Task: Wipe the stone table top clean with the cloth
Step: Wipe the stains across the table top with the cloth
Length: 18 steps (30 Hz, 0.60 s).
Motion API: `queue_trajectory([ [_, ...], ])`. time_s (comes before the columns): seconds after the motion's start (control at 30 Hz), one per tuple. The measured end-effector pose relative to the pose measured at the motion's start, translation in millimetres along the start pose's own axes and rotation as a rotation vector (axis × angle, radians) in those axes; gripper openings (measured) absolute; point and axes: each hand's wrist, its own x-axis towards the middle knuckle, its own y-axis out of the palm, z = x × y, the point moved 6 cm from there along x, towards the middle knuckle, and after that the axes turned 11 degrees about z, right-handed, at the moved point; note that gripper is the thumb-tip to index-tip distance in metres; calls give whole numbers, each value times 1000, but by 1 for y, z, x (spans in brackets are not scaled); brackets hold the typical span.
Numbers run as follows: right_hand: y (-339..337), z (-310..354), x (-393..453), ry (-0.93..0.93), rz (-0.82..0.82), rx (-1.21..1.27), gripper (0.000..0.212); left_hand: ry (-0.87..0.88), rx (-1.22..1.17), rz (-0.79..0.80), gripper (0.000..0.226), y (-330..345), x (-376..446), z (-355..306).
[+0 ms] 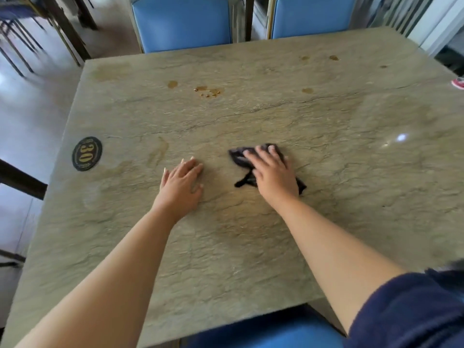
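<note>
on the stone table top (pixel 251 247), one cloth (pixel 238 156) under right hand (pixel 273 172)

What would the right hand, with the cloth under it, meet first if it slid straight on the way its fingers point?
The right hand on the cloth points up and slightly left across the table top. Bare stone comes first, then probably the brown spill with crumbs, though the exact line is uncertain.
</note>
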Motion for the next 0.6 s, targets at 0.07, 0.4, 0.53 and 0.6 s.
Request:
queue_trajectory([
  [0.07,7,8,-15,341,-34,-15,52,4,19,20,58,-1,-16,15],
  [0.4,66,165,-20,270,76,-67,56,30,106,12,59,-29,-41,85],
  [0.53,58,139,8,316,7,-75,53,55,203,2,60,-48,-3,99],
  [0.6,48,118,35,431,-3,-65,53,37,241,24,66,-52,13,111],
])
